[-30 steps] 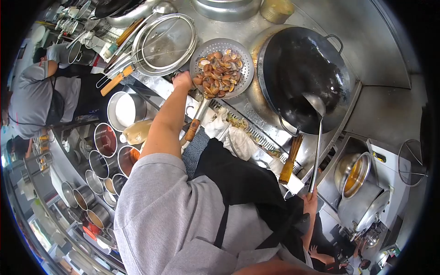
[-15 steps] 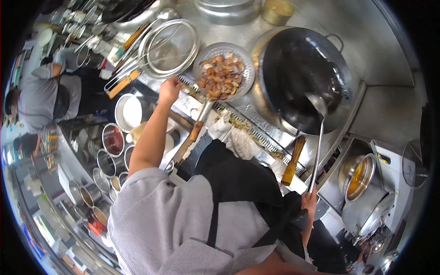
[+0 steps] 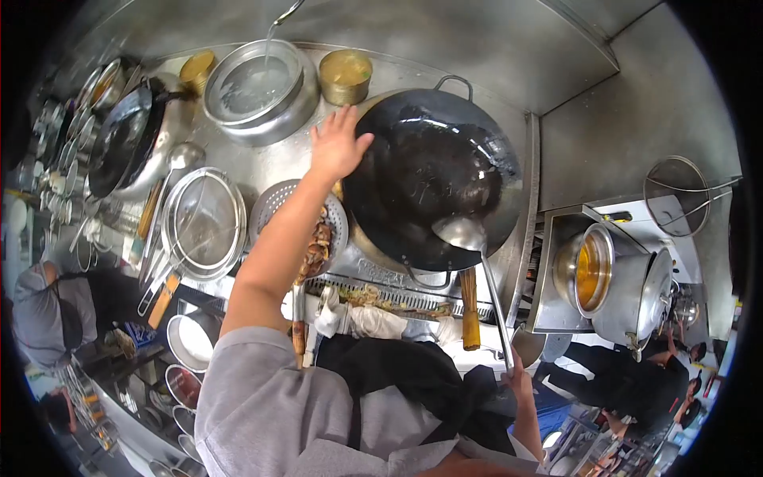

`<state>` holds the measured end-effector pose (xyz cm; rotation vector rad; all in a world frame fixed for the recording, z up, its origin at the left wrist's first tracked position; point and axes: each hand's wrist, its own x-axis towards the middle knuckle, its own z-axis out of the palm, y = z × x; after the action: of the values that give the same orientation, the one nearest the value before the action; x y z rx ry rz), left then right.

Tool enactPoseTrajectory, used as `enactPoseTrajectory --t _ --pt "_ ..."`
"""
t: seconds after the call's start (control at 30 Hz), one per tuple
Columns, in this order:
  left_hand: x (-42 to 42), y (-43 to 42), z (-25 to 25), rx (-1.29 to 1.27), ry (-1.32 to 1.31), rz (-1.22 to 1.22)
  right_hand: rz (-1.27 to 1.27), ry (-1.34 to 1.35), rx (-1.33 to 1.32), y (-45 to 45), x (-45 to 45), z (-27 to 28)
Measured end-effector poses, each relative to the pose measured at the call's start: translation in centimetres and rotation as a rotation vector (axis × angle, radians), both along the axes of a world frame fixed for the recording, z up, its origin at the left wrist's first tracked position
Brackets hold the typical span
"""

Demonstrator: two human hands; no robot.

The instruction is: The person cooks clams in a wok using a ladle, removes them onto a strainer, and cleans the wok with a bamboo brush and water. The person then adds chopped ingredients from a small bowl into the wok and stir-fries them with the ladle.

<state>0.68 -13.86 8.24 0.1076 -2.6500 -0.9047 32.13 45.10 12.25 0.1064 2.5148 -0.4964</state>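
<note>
My left hand [image 3: 340, 145] reaches forward with its fingers spread, holding nothing. It hovers by the left rim of a large black wok [image 3: 429, 151], just short of a small brass-coloured pot [image 3: 346, 77]. In my right hand [image 3: 518, 375] is the end of a long-handled metal ladle [image 3: 461, 233], its bowl resting inside the wok at the near right. The wok looks dark and wet. Under my left forearm lies a perforated skimmer [image 3: 274, 199] with brown, shell-like pieces of food [image 3: 319, 246], partly hidden by the arm.
Water runs from a tap [image 3: 284, 14] into a wide metal pot [image 3: 266, 127]. Round strainers [image 3: 205, 222] lie at left. A bamboo brush [image 3: 470, 314] and white cloths [image 3: 373, 321] sit along the front edge. A bowl of orange liquid [image 3: 586, 274] stands right. Other people work on both sides.
My left hand has gone from closed beside the strainers to spread at the wok's left rim. The view has turned. My right hand keeps the ladle, its bowl still in the wok.
</note>
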Motion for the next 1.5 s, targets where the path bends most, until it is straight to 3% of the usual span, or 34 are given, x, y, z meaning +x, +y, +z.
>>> enactPoseTrajectory --t 0.07,0.2,0.27,0.3,0.33,0.4,0.43,0.5,0.53,0.6,0.77,0.87,0.97,1.07,1.2,1.5 --pt "-3.8 2.7 -2.4 -0.31 -0.265 0.113 -0.059 -0.024 -0.024 1.2 1.6 -1.0" --pt "-6.9 3.8 -3.3 -0.264 -0.501 0.124 -0.225 -0.056 -0.133 -3.0 -0.4 2.4" --pt "-7.2 3.7 -1.6 -0.38 -0.621 -0.005 -0.091 0.03 0.08 -6.2 -2.4 4.0" --pt "-7.4 3.4 -0.2 -0.446 -0.677 -0.06 -0.088 0.042 0.043 -7.6 -4.0 5.3" --pt "-8.0 2.7 0.9 -0.447 -0.678 -0.056 -0.023 0.088 0.094 -8.9 -5.6 6.3" --pt "-9.9 1.2 2.8 -0.416 -0.234 0.17 -0.008 -0.021 0.182 -10.0 -7.9 7.7" --pt "-10.9 0.5 3.9 -0.423 -0.235 0.155 0.029 0.0 0.184 -9.8 -7.9 7.6" --pt "-12.7 -0.5 4.9 -0.418 0.144 0.24 0.022 -0.078 0.278 -10.5 -8.2 8.1" --pt "-13.8 -0.5 4.5 -0.415 0.141 0.233 0.024 -0.148 0.37 -10.7 -8.3 8.3" --pt "-15.8 -0.3 3.6 -0.338 -0.111 -0.059 0.008 -0.127 0.358 -10.1 -7.8 7.6" --pt "-22.8 1.5 -4.2 -0.327 -0.135 -0.343 -0.009 -0.11 0.32 -10.6 -8.0 8.3" --pt "-25.6 3.1 -4.7 -0.377 -0.279 -0.486 -0.042 -0.118 0.3 -10.7 -7.7 8.2" --pt "-26.9 4.7 -3.1 -0.402 -0.391 -0.482 -0.048 -0.159 0.259 -10.7 -7.3 8.0" --pt "-31.0 3.8 -7.8 -0.419 -0.358 -0.583 -0.066 -0.214 0.281 -10.9 -7.5 7.9" --pt "-30.7 3.4 -6.2 -0.475 -0.429 -0.683 -0.076 -0.197 0.244 -10.9 -7.3 7.8" --pt "-29.9 -1.3 -6.4 -0.28 -0.331 -0.437 -0.08 -0.195 0.197 -11.0 -7.7 8.4"
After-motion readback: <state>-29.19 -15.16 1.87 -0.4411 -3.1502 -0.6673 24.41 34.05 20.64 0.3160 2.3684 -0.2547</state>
